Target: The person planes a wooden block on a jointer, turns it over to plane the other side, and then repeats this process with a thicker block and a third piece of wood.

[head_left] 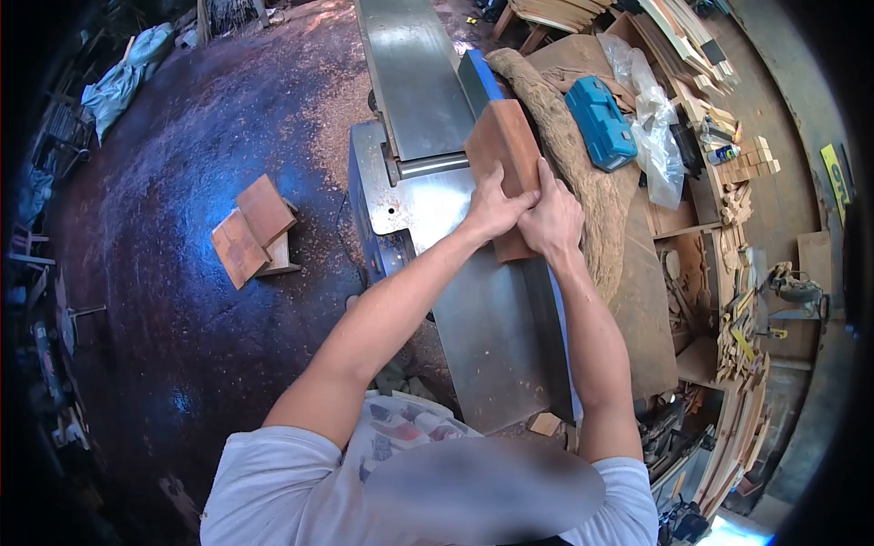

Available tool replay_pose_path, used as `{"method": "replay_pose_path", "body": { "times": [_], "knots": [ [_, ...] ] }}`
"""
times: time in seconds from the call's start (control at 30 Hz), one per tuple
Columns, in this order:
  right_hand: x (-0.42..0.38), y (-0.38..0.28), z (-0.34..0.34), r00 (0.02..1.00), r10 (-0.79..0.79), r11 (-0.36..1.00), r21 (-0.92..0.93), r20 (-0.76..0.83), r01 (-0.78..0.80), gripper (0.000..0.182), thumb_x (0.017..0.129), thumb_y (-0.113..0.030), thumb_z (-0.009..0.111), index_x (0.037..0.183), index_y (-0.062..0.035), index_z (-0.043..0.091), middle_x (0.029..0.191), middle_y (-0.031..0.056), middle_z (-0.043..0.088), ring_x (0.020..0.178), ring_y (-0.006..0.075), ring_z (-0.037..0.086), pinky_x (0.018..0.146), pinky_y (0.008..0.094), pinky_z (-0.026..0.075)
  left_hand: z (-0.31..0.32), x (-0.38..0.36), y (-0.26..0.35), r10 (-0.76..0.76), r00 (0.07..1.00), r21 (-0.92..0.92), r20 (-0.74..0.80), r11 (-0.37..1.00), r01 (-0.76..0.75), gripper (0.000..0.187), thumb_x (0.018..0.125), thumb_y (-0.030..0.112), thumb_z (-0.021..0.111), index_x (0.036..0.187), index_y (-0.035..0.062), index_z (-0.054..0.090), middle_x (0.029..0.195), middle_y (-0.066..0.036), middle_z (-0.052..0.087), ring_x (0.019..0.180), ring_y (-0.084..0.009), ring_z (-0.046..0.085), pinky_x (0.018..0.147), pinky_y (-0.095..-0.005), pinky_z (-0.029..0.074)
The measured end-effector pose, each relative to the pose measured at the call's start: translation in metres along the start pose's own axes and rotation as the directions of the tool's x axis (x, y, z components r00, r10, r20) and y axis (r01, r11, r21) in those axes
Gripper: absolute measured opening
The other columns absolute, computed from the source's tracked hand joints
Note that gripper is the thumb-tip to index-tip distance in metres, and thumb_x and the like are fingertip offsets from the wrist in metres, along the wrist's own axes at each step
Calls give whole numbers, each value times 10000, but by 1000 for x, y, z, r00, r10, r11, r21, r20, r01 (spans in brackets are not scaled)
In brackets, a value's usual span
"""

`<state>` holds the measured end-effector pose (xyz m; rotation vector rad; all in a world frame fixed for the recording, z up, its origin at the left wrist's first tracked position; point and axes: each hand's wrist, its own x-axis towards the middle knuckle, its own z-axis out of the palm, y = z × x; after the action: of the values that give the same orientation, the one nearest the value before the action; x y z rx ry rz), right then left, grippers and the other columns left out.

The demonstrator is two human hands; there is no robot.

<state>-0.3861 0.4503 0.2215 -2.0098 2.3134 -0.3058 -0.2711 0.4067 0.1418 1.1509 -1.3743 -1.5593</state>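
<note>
A reddish-brown board (506,146) stands on edge on the metal bed of a jointer-like machine (492,337), against its upright blue-edged fence (480,77). My left hand (496,207) grips the board's near left face, fingers bent over it. On the right side my right hand (553,214) holds the board's top edge, one finger stretched forward along it. Both hands touch near the thumbs. Beyond the board, the far metal bed (414,82) reaches away, with a roller-like cutter strip (432,166) between the two beds.
Two brown boards (264,207) lie on a small wooden stand at the left, on a dark floor with shavings (341,127). Right of the fence are a rough log slab (596,200), a teal case (601,123), plastic wrap (657,150) and shelves of wood scraps (733,246).
</note>
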Motion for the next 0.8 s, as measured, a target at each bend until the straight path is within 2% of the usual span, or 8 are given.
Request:
{"method": "replay_pose_path", "body": {
  "times": [0.07,0.17,0.27,0.37,0.67,0.77,0.8],
  "knots": [
    [5,-2,0,1000,-4,1000,-3,-8,4,736,880,-193,676,1578,-68,477,1146,268,710,1002,453,727,893,535,570,-5,-1,12,-19,1000,-11,-10,1000,19,1186,848,450,862,1572,-229,212,1529,-402,474,1449,-428,505,1194,-412,432],
    [14,-4,4,1000,-9,1000,-3,-19,9,736,874,-198,682,1571,-64,489,1141,279,713,999,456,729,896,534,570,-5,16,-4,12,1000,-69,-1,998,-12,1177,847,422,871,1571,-230,212,1510,-399,501,1428,-413,534,1179,-399,449],
    [23,-6,6,1000,-11,1000,1,-22,11,736,864,-201,686,1563,-59,501,1146,290,715,1001,458,730,900,533,570,-8,18,8,11,998,53,-69,999,-7,1029,925,249,830,1582,-220,192,1458,-321,589,1339,-300,622,1124,-358,500],
    [32,-10,7,999,-17,1000,4,-33,17,742,854,-203,689,1557,-52,508,1146,299,718,1002,459,731,903,533,570,-12,34,-2,46,997,-20,-55,999,-47,1050,923,228,830,1575,-241,155,1469,-327,578,1339,-300,621,1117,-347,503],
    [61,-19,11,999,-32,999,-5,-29,32,759,832,-227,703,1541,-31,516,1126,291,731,995,440,737,917,528,561,-27,62,1,45,997,-20,-55,999,-46,1083,918,237,836,1575,-248,125,1495,-342,548,1343,-306,615,1107,-340,507],
    [71,-20,15,998,-45,999,-7,-39,45,769,825,-231,707,1541,-29,512,1116,291,734,1004,431,738,933,522,548,-34,63,11,11,998,-68,-67,998,-15,1158,836,353,883,1563,-244,209,1505,-401,511,1413,-389,556,1162,-372,462],
    [74,-21,17,998,-49,999,-9,-48,49,773,823,-231,708,1543,-30,510,1113,291,735,1008,428,738,938,520,543,-36,67,11,13,998,-71,-64,997,-17,1155,835,349,884,1562,-244,211,1509,-400,508,1417,-386,553,1163,-373,461]
  ]
}}
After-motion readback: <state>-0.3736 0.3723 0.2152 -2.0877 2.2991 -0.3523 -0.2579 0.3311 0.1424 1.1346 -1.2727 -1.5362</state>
